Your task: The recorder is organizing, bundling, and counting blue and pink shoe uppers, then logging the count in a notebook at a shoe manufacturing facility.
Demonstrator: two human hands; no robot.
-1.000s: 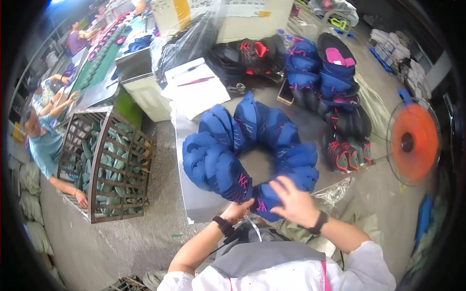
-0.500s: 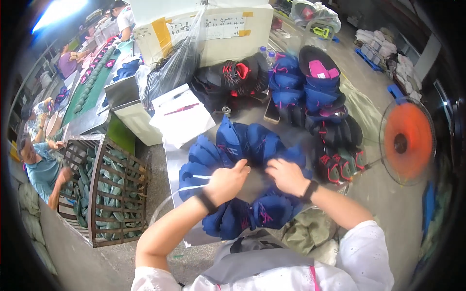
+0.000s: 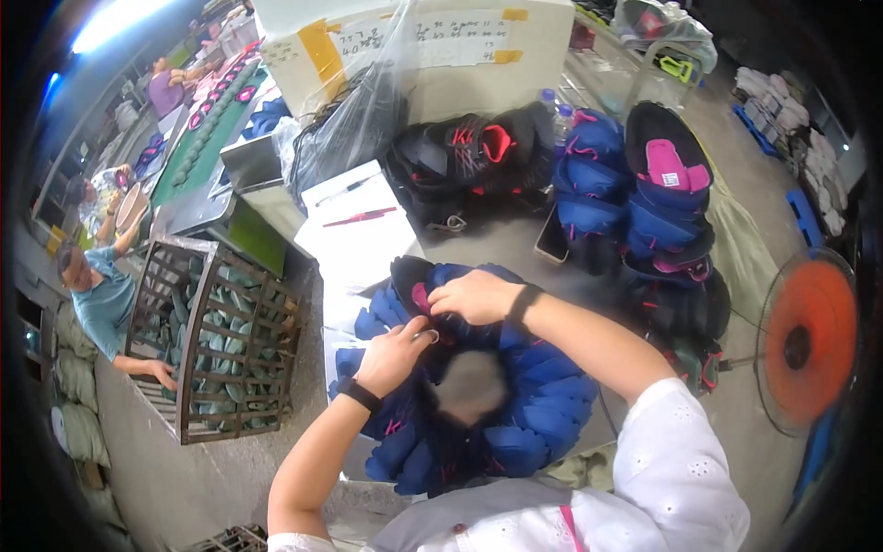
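Your fingers point(image 3: 411, 327) are bent, tips drawn in, your left hand point(image 3: 389, 361) nearer you than your right hand point(image 3: 478, 296); I cannot tell whether either grips anything. Under them spreads the grey table point(image 3: 520, 241), with the ring of blue shoe uppers point(image 3: 552, 400) directly below. Beyond your fingers are stacked blue uppers point(image 3: 664, 221) rightward and white paper point(image 3: 363, 247) leftward; at your fingertips, a pink-lined upper point(image 3: 406, 278); past them, a phone point(image 3: 552, 236) and red pen point(image 3: 359, 217).

Handwritten rows of characters and digits point(image 3: 460, 30) on a white sheet point(image 3: 437, 57) taped to a cream box point(image 3: 543, 83), upper centre of frame. Upper right: small white label point(image 3: 670, 179) on a pink piece point(image 3: 664, 155); print too small to read.
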